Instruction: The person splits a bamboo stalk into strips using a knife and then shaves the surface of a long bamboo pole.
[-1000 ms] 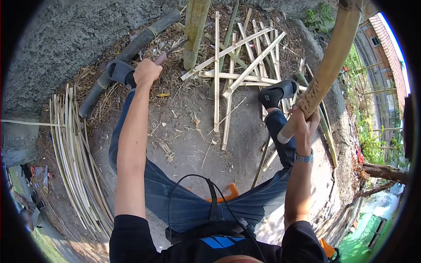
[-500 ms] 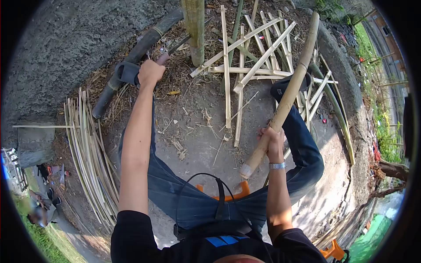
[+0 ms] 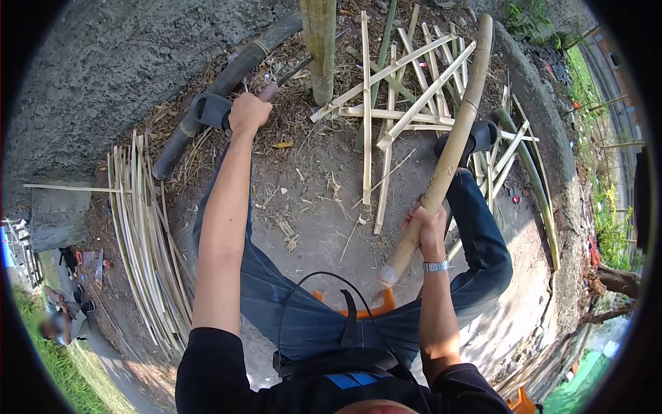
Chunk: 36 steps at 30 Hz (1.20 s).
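Observation:
My left hand (image 3: 249, 114) is closed around the brown handle of a long knife (image 3: 295, 71), held out ahead of me on the left. The dark blade points up and right, overlapping a thick bamboo post (image 3: 318, 52) near its lower end. My right hand (image 3: 426, 224) wraps round a long, slightly curved bamboo pole (image 3: 456, 141) close to its near end. The pole slants away from me to the upper right, passing over my right foot. Split bamboo strips (image 3: 367, 110) lie crossed on the ground between the post and the pole.
A bundle of thin strips (image 3: 141, 241) lies at left. A dark bamboo length (image 3: 227, 83) rests by my left sandal (image 3: 212, 110), along a rough grey rock (image 3: 124, 62). Orange seat parts (image 3: 388, 301) show beneath me. A person (image 3: 69, 307) is at far left.
The view has shifted slightly, so the post and strips sit a little further right. Both hands keep their holds on the knife and the bamboo pole.

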{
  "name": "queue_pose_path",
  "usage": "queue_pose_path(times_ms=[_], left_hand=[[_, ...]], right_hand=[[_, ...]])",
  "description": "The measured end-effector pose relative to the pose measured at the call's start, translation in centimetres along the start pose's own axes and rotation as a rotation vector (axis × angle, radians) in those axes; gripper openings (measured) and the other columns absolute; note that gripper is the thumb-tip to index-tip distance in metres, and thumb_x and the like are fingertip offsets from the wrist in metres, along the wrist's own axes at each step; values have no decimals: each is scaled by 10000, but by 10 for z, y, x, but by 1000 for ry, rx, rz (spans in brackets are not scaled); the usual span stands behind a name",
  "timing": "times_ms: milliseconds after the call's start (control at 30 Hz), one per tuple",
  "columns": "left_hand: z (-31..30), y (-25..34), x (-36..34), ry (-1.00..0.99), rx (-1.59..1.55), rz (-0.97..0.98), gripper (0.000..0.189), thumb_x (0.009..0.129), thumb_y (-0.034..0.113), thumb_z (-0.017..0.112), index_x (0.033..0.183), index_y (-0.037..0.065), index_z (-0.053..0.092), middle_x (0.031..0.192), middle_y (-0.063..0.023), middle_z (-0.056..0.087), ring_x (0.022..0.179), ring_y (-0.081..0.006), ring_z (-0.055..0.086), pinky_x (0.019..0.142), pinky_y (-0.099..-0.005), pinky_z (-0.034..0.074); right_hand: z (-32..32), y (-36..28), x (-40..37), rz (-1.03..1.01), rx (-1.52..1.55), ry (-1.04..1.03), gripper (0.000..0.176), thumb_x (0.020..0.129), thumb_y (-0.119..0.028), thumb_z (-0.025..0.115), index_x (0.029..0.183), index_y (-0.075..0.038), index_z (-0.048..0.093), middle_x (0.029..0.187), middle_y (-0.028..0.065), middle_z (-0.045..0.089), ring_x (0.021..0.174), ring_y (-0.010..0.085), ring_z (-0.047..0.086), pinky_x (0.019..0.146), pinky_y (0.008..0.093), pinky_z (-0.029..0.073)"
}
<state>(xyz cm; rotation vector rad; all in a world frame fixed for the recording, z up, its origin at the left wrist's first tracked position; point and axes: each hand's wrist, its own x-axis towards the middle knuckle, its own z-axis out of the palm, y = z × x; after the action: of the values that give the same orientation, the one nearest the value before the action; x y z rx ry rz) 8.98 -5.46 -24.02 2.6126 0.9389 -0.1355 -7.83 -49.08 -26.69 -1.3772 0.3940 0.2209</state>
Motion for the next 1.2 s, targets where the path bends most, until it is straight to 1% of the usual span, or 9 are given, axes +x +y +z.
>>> queue_pose_path(times_ms=[100,167,267,333,400,433,533,733,1200], left_hand=[[0,-1,-1,9,5,8,445,821,324,729,1132,5,741,1187,-224,728,1125,-374,699,967,-460,550],[1,-4,-2,3,-5,24,443,817,322,731,1128,7,742,1179,-215,732,1104,-369,707,957,-460,554],[4,-10,0,0,2,37,462,807,343,739,1123,7,744,1157,-209,740,1085,-364,714,951,-459,558],[6,-20,4,-21,-20,112,537,779,431,768,1120,17,747,1125,-220,744,1059,-367,722,932,-457,572],[10,-26,5,-17,32,156,545,783,466,770,1107,28,752,1112,-216,748,1050,-369,724,926,-456,577],[13,-27,4,-14,39,144,545,783,466,770,1107,28,752,1112,-216,748,1050,-369,724,926,-456,577],[17,-26,3,56,32,106,474,802,468,752,1055,68,787,1045,-208,761,1004,-373,732,903,-473,578],[20,-31,-2,93,0,74,373,836,393,728,1011,71,792,1002,-206,765,960,-382,740,889,-477,586],[36,-67,-6,45,-48,8,380,825,313,732,1065,21,759,1056,-228,754,1024,-384,727,920,-472,575]], right_hand=[[1,-2,0,41,-36,-13,355,764,-33,665,1081,39,522,797,151,656,655,242,679,593,372,595],[3,6,0,-30,18,1,407,757,-1,668,1134,55,524,890,190,694,726,256,704,649,375,610],[9,8,-11,6,32,30,436,767,45,668,1178,57,522,994,218,712,788,254,717,703,366,615],[12,6,-19,75,28,10,413,800,49,691,1180,44,530,962,172,697,714,215,698,641,326,596],[5,13,-19,48,-208,-22,384,832,7,735,1164,30,543,873,107,666,624,169,661,566,291,559],[7,15,-18,27,-263,6,354,844,-27,762,1129,25,557,766,45,614,540,138,609,494,278,506],[17,6,-15,45,-405,-50,318,849,-26,762,1096,20,567,712,20,599,519,128,593,478,278,485],[45,2,-8,19,-483,-105,304,824,-20,788,1036,13,573,722,32,614,528,124,590,479,289,477],[59,4,-8,34,-422,-90,283,814,-11,767,1036,47,602,705,49,632,519,128,592,474,291,473]])
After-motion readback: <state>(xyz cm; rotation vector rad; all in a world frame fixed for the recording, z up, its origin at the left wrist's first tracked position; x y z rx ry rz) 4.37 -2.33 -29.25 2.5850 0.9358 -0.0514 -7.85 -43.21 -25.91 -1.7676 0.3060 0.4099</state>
